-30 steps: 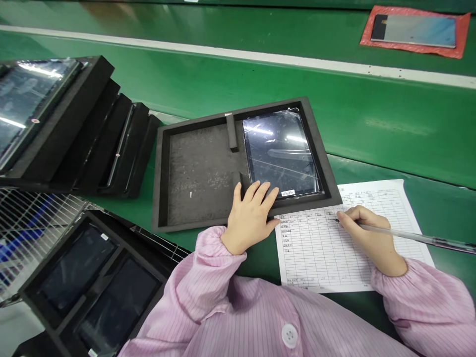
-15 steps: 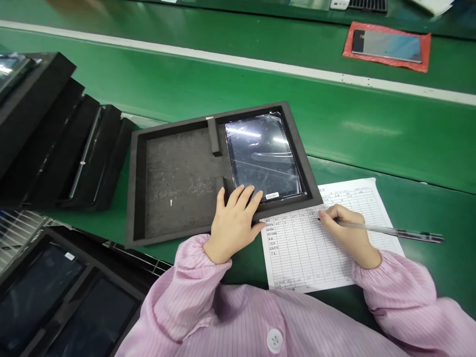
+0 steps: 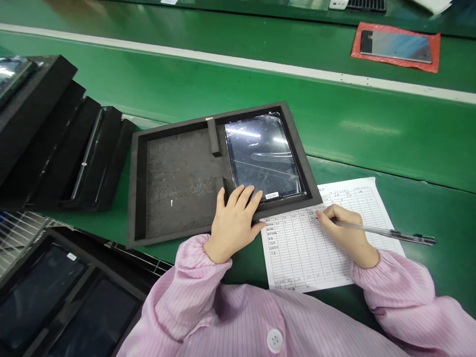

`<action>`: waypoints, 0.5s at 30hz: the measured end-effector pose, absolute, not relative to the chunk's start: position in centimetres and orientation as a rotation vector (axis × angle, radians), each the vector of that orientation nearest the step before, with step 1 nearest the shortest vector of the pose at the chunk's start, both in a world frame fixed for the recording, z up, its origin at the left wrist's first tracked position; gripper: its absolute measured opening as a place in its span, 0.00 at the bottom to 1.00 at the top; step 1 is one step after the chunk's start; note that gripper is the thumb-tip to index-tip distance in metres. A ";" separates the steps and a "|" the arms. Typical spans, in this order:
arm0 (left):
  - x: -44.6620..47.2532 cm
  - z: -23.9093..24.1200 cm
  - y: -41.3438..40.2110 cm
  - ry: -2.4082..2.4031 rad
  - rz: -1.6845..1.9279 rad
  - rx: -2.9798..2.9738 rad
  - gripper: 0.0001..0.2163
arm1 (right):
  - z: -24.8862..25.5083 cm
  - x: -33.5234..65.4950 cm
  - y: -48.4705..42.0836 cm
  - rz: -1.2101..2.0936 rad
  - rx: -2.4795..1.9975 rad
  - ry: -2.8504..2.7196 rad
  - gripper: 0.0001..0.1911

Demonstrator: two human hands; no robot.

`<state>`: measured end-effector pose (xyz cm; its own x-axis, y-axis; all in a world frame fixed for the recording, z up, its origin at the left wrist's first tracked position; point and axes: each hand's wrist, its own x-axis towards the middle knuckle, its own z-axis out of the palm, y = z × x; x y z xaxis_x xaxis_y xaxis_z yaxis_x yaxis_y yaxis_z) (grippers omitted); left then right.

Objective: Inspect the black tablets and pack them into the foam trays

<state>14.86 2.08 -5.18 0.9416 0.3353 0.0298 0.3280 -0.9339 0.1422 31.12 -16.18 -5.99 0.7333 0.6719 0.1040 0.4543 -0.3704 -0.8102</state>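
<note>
Evidently for steadiness, my left hand [image 3: 235, 223] rests across the near rim of a black foam tray [image 3: 133, 198], its fingers extended and slightly spread, gripping nothing. My right hand [image 3: 347, 230] is closed on a pen [image 3: 390, 232], pinched close to the tip, presumably for control; the shaft slants back to the right, which leaves the grid of the printed sheet [image 3: 305, 258] largely visible. Whether the tip touches the paper I cannot tell. The sheet lies just beside the tray, meeting its near right corner, probably so that both are within reach.

A glossy display panel [image 3: 262, 153] lies flat in the tray's right compartment, its small white label [image 3: 271, 195] toward me; the walls appear to limit its sliding. The left compartment's floor bears pale specks.

The work surface [image 3: 427, 213] is smooth and green, and ahead of it a pale strip [image 3: 223, 59] crosses the bench. Beyond that, at upper right, a second panel [image 3: 401, 46] rests on red wrapping [image 3: 435, 54]. To my left stand stacked black trays [image 3: 48, 129]; below them, a tray with two dark panels [image 3: 37, 292] lies near a wire rack [image 3: 22, 238].
</note>
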 end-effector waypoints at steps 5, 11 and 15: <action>14.8 -5.2 2.1 0.511 0.078 2.961 0.28 | -5.9 31.3 -16.3 0.332 -2.018 -0.778 0.17; 15.1 -5.5 2.1 0.498 0.119 2.930 0.28 | -5.9 32.2 -16.5 0.346 -1.957 -0.677 0.19; 14.6 -5.4 2.6 0.475 0.221 2.696 0.23 | -6.2 33.0 -16.8 0.311 -1.906 -0.727 0.23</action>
<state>14.62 2.62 -5.35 0.9301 0.3572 0.0856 0.2951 -0.8654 0.4049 33.01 -16.84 -6.17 0.7838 0.6120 0.1051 0.3463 -0.2904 -0.8921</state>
